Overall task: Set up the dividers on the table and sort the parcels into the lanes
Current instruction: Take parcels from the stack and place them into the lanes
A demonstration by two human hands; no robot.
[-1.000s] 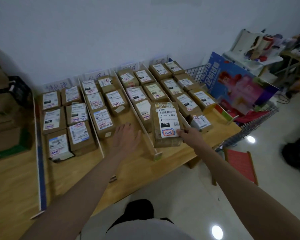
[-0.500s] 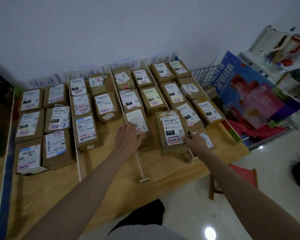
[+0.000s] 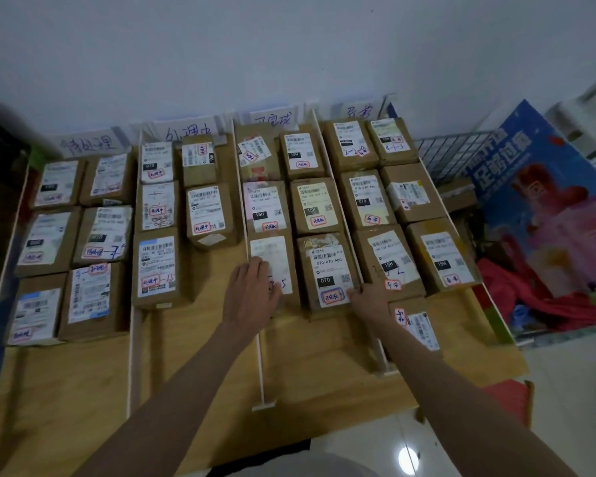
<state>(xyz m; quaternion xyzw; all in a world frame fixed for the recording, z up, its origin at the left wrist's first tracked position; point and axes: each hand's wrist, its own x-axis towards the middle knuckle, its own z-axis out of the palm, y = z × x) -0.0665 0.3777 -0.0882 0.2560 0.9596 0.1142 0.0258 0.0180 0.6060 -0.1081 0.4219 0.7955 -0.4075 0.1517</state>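
Parcels [image 3: 327, 275], brown cartons with white shipping labels, fill four lanes across the centre of the frame on the wooden surface [image 3: 66, 390]. White dividers [image 3: 259, 356] run from the wall toward the lower edge and separate the lanes; a handwritten sign [image 3: 272, 119] stands at the head of each lane, upper centre. A blue printed board [image 3: 544, 201] leans in a wire basket [image 3: 441, 153] at the right edge. The left hand [image 3: 252, 294] lies flat, fingers extended, on the nearest left parcel [image 3: 272, 266] of the third lane. The right hand [image 3: 370, 301] touches the near right corner of the adjacent parcel marked 070; whether its fingers grip cannot be determined.
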